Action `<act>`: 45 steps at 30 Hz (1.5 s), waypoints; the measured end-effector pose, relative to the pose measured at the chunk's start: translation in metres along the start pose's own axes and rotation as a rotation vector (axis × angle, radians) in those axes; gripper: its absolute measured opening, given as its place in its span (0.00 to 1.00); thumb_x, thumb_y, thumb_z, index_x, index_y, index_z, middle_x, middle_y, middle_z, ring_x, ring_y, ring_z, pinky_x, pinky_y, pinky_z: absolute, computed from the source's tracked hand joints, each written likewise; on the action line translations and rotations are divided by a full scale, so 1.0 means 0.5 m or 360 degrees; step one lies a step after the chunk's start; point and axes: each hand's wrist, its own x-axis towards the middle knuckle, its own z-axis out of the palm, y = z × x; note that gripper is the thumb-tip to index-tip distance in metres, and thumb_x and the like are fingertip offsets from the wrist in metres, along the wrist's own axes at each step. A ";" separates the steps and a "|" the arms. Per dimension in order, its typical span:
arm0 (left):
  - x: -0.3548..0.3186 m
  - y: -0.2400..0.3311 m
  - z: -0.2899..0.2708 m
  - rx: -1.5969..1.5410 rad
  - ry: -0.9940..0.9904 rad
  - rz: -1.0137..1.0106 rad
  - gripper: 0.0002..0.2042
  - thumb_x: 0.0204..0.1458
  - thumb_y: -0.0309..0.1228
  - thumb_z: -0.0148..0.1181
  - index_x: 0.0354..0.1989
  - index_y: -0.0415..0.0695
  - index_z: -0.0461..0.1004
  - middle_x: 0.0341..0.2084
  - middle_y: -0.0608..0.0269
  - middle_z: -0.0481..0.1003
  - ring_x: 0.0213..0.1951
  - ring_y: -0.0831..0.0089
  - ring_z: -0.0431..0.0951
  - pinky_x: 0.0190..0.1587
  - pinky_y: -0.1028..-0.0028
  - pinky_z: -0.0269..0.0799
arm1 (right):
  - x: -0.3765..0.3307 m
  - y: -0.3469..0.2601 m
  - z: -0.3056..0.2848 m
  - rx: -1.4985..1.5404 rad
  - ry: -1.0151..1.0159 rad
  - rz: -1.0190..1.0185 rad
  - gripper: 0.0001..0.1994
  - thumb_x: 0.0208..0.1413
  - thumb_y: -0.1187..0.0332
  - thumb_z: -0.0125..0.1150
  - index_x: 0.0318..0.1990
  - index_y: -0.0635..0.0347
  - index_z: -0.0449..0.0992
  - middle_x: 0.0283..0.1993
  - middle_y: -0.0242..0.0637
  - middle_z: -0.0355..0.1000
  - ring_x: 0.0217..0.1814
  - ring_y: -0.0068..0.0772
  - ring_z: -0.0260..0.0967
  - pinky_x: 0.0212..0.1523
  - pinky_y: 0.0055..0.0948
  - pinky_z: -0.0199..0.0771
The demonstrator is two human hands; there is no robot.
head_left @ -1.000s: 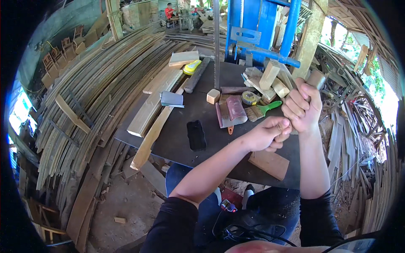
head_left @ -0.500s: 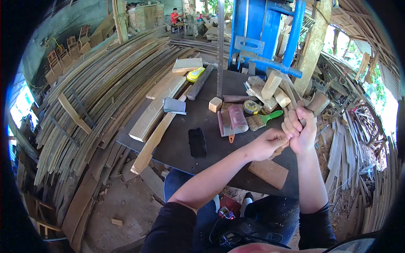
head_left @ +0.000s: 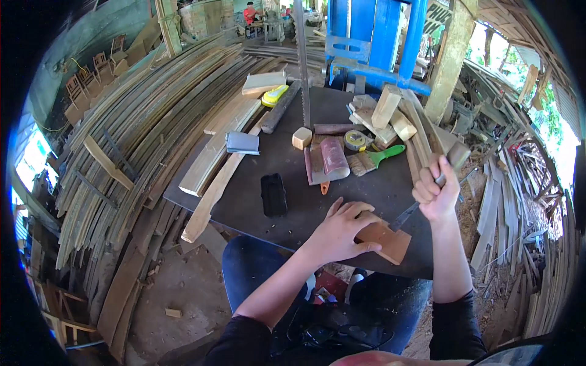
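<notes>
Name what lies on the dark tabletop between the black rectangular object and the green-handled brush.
In the head view, a reddish sanding block lies between the black rectangular object and the green-handled brush.

Left hand point(head_left: 342, 229) steadies board point(head_left: 386, 239), right hand point(head_left: 434, 194) grips chisel point(head_left: 421, 198)

My left grip point(head_left: 339, 229) lies flat, fingers spread, palm down. Right grip point(head_left: 436, 192) is fisted shut, held up just beside left, forearm vertical.
</notes>
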 end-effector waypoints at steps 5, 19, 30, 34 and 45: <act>-0.009 -0.010 0.011 -0.0220 0.0012 0.0069 0.22 0.53 0.50 0.76 0.51 0.53 0.84 0.58 0.59 0.79 0.61 0.52 0.79 0.65 0.48 0.69 | -0.009 0.013 -0.011 0.0097 0.0002 -0.0013 0.20 0.79 0.47 0.48 0.33 0.44 0.63 0.17 0.20 0.50 0.13 0.16 0.40 0.15 0.24 0.40; -0.021 0.010 0.004 -0.0027 -0.0006 0.0005 0.29 0.45 0.62 0.77 0.49 0.55 0.85 0.48 0.66 0.78 0.54 0.60 0.77 0.56 0.57 0.68 | -0.010 0.023 -0.025 0.0197 -0.0312 0.0118 0.24 0.78 0.40 0.43 0.35 0.46 0.60 0.17 0.21 0.50 0.15 0.17 0.43 0.17 0.24 0.43; -0.015 0.020 0.011 0.0228 0.0209 -0.0173 0.31 0.43 0.62 0.79 0.49 0.52 0.85 0.46 0.65 0.77 0.52 0.60 0.78 0.53 0.58 0.67 | -0.042 0.067 0.115 -0.0211 -0.0559 -0.0115 0.24 0.74 0.37 0.52 0.60 0.46 0.63 0.27 0.24 0.59 0.24 0.16 0.51 0.24 0.20 0.50; -0.021 0.026 -0.005 0.0556 0.0289 -0.0528 0.35 0.46 0.62 0.76 0.56 0.49 0.82 0.50 0.59 0.76 0.54 0.58 0.77 0.53 0.54 0.67 | -0.068 0.009 0.218 -0.1803 -0.0109 -0.0335 0.21 0.80 0.52 0.49 0.64 0.60 0.63 0.35 0.33 0.67 0.38 0.21 0.65 0.38 0.26 0.66; -0.061 0.031 -0.033 0.0515 0.0519 -0.0392 0.61 0.38 0.53 0.84 0.79 0.38 0.57 0.65 0.42 0.69 0.63 0.46 0.70 0.62 0.46 0.63 | -0.152 0.092 0.162 -0.2311 -0.0073 -0.0189 0.19 0.65 0.68 0.70 0.59 0.58 0.73 0.45 0.43 0.77 0.43 0.40 0.82 0.35 0.34 0.86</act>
